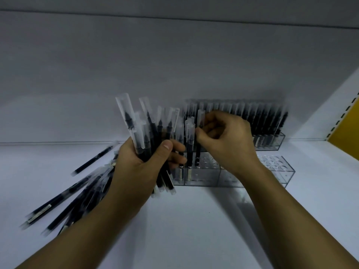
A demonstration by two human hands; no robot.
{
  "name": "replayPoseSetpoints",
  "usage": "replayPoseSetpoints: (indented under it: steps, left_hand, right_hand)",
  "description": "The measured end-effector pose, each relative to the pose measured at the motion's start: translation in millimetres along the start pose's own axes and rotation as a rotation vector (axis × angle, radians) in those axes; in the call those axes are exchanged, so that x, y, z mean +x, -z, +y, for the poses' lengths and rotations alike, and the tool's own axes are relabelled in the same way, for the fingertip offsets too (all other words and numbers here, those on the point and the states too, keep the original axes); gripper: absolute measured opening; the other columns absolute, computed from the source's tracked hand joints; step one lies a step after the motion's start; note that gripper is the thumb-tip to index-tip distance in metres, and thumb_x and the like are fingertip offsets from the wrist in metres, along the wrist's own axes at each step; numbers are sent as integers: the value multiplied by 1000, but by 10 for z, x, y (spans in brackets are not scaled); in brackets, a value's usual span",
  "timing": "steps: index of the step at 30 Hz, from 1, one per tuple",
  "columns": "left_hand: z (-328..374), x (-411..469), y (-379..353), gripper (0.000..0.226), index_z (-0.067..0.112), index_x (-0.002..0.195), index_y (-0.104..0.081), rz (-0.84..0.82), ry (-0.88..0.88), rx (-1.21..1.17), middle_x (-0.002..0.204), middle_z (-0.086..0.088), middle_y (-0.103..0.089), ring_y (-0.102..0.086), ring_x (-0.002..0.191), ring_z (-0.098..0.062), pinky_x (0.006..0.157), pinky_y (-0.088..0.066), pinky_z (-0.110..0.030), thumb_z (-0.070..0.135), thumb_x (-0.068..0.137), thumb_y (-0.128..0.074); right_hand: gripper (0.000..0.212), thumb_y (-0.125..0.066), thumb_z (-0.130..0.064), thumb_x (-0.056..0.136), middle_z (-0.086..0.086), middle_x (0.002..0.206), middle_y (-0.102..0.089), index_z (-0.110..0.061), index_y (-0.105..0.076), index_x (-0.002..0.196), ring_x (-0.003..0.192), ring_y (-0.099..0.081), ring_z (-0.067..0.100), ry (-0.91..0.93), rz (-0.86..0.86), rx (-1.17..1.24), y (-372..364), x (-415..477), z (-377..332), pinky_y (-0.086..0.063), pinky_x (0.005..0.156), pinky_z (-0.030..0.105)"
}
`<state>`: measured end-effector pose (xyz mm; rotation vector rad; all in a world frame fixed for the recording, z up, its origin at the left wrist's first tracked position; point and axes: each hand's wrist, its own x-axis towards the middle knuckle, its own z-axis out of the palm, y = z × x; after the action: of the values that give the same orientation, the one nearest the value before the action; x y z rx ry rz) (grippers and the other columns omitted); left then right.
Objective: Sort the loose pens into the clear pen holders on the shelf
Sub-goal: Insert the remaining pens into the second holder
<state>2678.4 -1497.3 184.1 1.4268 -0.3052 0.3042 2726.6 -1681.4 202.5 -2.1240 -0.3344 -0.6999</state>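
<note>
On the white shelf (194, 220) in front of me, my left hand (139, 162) is wrapped tight around a bundle of pens (147, 125). The fingers and thumb curl fully round the dark barrels, and the clear caps fan out upward above the fist. My right hand (225, 138) is mostly curled, with thumb and forefinger pinching a single pen (198, 150) up near its clear cap. That pen stands upright with its lower end in a hole at the left end of the front holder (279, 167). A few more pens (189, 144) stand just beside it in the same end. The rest of that clear holder shows open round holes in its top.

Behind it, against the back wall, the rear holder (272, 140) is packed with a full row of upright pens. More loose pens (64, 195) lie in a scattered heap on the shelf to the left, partly under my left forearm.

One of the loose pens carries a pale label strip (41, 208), and some pens in the bundle have similar strips near their lower ends, but the print is too blurred for me to read. A yellow panel (347, 136) sits at the far right edge.
</note>
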Motion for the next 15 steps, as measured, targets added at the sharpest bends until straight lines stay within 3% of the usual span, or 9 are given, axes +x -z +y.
replayPoseSetpoints:
  steps: [5, 12, 15]
  left_hand:
    - [-37, 15, 29, 21, -5, 108, -63, 24, 33, 38, 92, -8, -77, -75, 83, -25, 71, -61, -30, 11, 97, -54]
    - [-60, 20, 25, 24, -4, 112, -61, 22, 58, 47, 94, -8, -77, -75, 85, -25, 73, -62, -33, 13, 96, -55]
    - [-55, 16, 26, 24, -3, 113, -61, 13, 58, 49, 94, -7, -77, -75, 85, -24, 75, -62, -34, 13, 96, -55]
  right_hand:
    - [13, -78, -21, 84, -14, 67, -64, -23, -65, 80, 65, -63, -1, 12, 28, -56, 5, 7, 16, -51, 63, 11]
    - [14, -78, -21, 82, -12, 68, -63, -20, -64, 84, 69, -63, 3, 25, -94, -135, -34, -4, 56, -53, 63, 19]
    - [21, -72, -25, 84, -10, 79, -64, -24, -62, 103, 71, -64, 8, 20, -75, -103, -19, -6, 30, -57, 67, 30]
